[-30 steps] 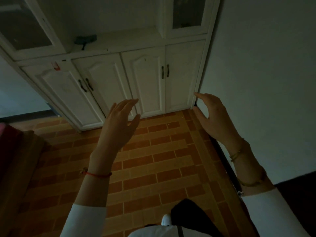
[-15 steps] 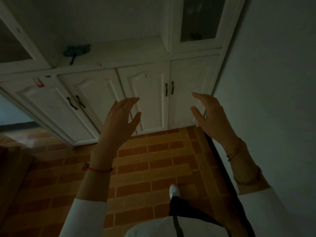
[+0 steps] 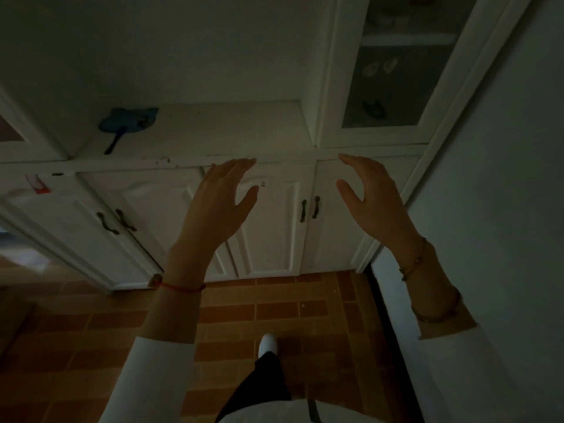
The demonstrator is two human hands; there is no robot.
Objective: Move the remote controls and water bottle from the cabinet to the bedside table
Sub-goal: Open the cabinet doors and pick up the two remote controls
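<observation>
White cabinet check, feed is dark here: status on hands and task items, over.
Left hand and right hand open, empty, raised before white wooden cabinet. Lower doors closed. Remotes and bottle not visible. Nothing between hands and cabinet.

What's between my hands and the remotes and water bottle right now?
No remotes or bottle show. Both the left hand and right hand are empty, raised before the cabinet, whose lower doors are closed.

Dim light blurs the small items (image 3: pixel 380 68) behind the glass door (image 3: pixel 393 74), too murky to name. The left hand (image 3: pixel 215 206) covers part of a cabinet door (image 3: pixel 268 221); the frame's left edge crops another (image 3: pixel 58 221).
</observation>
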